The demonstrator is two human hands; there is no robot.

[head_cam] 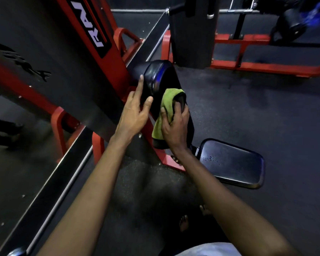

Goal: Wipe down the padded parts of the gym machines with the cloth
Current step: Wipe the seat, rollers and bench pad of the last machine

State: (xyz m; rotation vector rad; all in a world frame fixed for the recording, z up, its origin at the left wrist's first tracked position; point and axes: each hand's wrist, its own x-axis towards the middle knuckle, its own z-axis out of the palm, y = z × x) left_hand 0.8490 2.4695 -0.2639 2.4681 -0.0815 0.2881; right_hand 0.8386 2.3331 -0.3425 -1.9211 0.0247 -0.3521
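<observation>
A black padded backrest [160,78] stands tilted on a red machine frame. My right hand [175,124] grips a green cloth [167,106] and presses it against the face of the backrest, about halfway down. My left hand [135,109] rests on the left edge of the backrest with its fingers straight, thumb on the pad's side. Below and to the right lies the black padded seat [231,162] of the same machine, with small wet or worn specks near its left end.
A red and black machine upright [92,34] rises at the left, close behind the backrest. A second red frame [248,67] with a black weight-stack cover [192,34] stands behind. Dark rubber floor [266,117] spreads to the right. My bare feet [185,221] stand below.
</observation>
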